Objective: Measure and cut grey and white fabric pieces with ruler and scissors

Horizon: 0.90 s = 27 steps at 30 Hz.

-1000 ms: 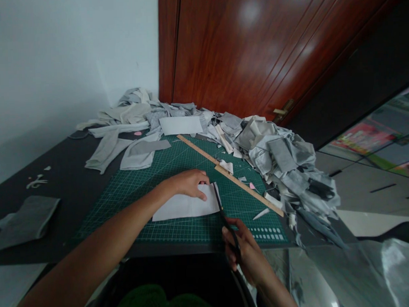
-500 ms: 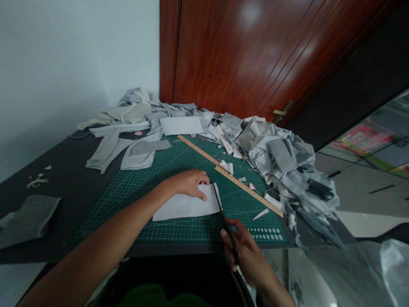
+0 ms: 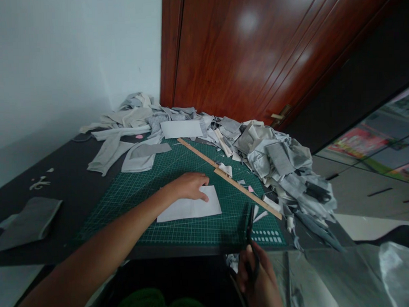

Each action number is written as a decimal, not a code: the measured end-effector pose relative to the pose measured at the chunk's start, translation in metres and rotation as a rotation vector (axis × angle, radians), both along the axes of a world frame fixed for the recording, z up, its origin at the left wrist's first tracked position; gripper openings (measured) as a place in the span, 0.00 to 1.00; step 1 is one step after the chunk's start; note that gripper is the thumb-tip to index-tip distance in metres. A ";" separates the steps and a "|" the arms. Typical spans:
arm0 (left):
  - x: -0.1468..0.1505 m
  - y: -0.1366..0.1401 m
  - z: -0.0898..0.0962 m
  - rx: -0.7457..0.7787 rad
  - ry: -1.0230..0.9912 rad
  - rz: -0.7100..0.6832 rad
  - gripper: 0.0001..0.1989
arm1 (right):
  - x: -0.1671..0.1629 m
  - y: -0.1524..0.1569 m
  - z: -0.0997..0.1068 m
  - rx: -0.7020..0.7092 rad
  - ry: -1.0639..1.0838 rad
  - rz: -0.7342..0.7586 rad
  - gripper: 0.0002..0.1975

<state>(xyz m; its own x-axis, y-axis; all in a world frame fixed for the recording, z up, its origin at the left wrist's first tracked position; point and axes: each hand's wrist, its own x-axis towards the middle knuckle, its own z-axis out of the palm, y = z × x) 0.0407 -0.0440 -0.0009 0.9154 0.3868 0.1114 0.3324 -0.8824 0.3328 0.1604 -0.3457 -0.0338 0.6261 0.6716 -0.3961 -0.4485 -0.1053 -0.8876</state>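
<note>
My left hand lies on a white rectangular piece of fabric, thumb and fingers apart, pressing it to the green cutting mat. Part of the fabric's far edge is hidden under that hand. Black-handled scissors are gripped in my right hand at the mat's front right, blades pointing away from me. The blades are apart from the fabric. Thin white strips lie just beyond the scissor tips, beside the wooden ruler.
A large heap of grey and white fabric scraps runs along the back and right. Folded pale cloth pieces lie at the back left, a grey cloth at the far left. A wooden door stands behind the table.
My right hand has drawn the scissors off the fabric's right edge and moved them right. Another narrow white strip now shows near the blade tips. My left hand stays on the fabric.
</note>
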 end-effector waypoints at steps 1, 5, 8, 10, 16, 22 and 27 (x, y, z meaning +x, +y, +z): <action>0.002 -0.003 -0.001 0.033 0.012 0.055 0.22 | 0.002 -0.008 -0.002 -0.003 -0.016 0.001 0.36; 0.009 -0.015 0.000 0.115 0.043 0.331 0.26 | 0.003 -0.032 0.001 -0.049 -0.037 0.131 0.36; 0.007 -0.016 0.003 0.141 0.007 0.446 0.24 | -0.006 -0.039 0.004 -0.049 -0.042 0.206 0.34; 0.002 -0.010 0.005 0.158 -0.054 0.404 0.23 | -0.012 -0.039 0.002 0.008 -0.053 0.264 0.32; -0.011 0.011 0.006 0.033 -0.096 -0.151 0.21 | -0.015 -0.036 -0.022 0.103 0.028 0.584 0.35; -0.012 0.010 0.011 0.173 0.037 0.046 0.19 | -0.015 -0.038 -0.030 0.040 0.068 0.643 0.34; -0.014 0.015 0.013 0.280 0.090 0.139 0.24 | -0.006 -0.045 -0.010 0.049 -0.012 0.578 0.32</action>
